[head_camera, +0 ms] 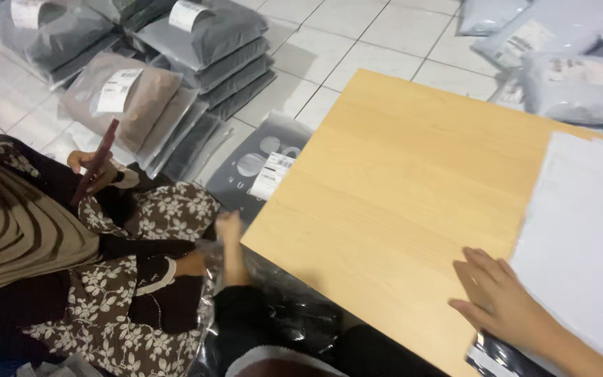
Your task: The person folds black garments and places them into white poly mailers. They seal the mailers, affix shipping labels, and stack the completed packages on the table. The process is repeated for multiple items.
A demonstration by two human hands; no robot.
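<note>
Nearest the camera, the right hand (500, 300) lies flat on the light wooden table (392, 202), fingers (486, 264) spread and loosely open, closed on nothing. Its fingertips point away from the wearer toward the table's far side, and they rest at the near left edge of a stack of pale grey mailer sheets (581, 237). That stack lies just beyond and to the outside of the hand; its long axis runs from the near edge of the table toward the far right corner. Under the wrist, a dark plastic bag (490, 356) with a white label pokes out from beneath the stack.

The left hand (230, 234) is well apart from the right one, below the table's left corner, reaching down from a dark sleeve (246, 314). It seems to press on crinkled clear plastic wrap (294, 307) holding dark goods, though whether it actually grips it cannot be told from this angle.

Beyond that hand, a dark flat parcel (259, 164) with a white label lies on the tiled floor (357, 42). Farther off stand piles of sealed grey and brownish poly bags (176, 77), each filled and labelled, with more pale ones (560, 56) past the table's far edge.

To the left of the left hand sits another person in a floral dress (127, 279) and striped scarf, whose hand (88, 167) holds a dark red phone (95, 160) tilted upright.
</note>
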